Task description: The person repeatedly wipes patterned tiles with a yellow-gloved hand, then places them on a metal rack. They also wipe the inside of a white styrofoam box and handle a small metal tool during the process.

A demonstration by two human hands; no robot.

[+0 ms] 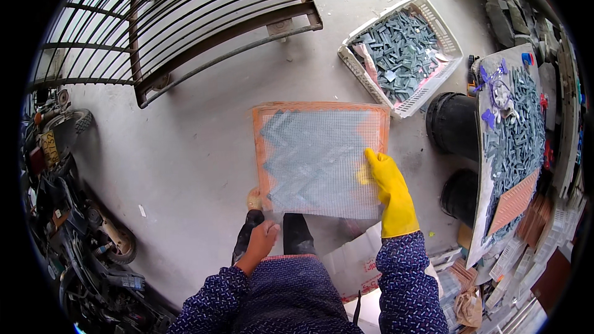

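One orange tray [260,148] of grey tile pieces under white mesh [322,167], held between my hands | white basket [427,96] of grey pieces beyond my fingers | right hand [387,185], yellow-gloved, grips tray's right edge | left hand [263,238], bare, curled below tray's near-left corner, grip unclear

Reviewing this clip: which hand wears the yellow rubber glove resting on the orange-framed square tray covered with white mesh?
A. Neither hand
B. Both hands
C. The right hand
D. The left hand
C: the right hand wears the yellow rubber glove and rests on the orange-framed square tray, while the left hand is bare.
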